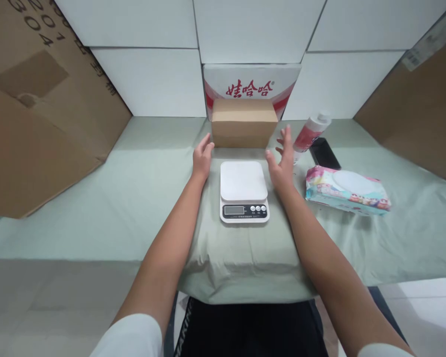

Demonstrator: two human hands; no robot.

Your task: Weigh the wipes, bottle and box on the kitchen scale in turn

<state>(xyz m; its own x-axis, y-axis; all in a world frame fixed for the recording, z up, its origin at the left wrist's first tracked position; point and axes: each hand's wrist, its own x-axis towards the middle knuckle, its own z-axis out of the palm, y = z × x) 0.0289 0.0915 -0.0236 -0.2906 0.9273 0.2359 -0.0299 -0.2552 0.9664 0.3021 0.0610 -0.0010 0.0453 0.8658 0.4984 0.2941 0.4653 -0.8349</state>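
Observation:
A small brown cardboard box (244, 123) stands closed at the back of the table, in front of a white carton with red lettering (251, 84). A white kitchen scale (243, 190) with a dark display lies nearer to me. My left hand (202, 157) hovers open to the left of the scale, fingertips close to the box's lower left corner. My right hand (282, 161) is open to the right of the scale, fingers spread and close to the box's right side. Neither hand holds anything.
A pale green cloth (134, 198) covers the table. A pink and white bottle (310, 131), a black phone (324, 152) and a pack of wet wipes (347, 191) lie to the right. Large cardboard boxes stand at far left (40, 109) and far right (419, 99).

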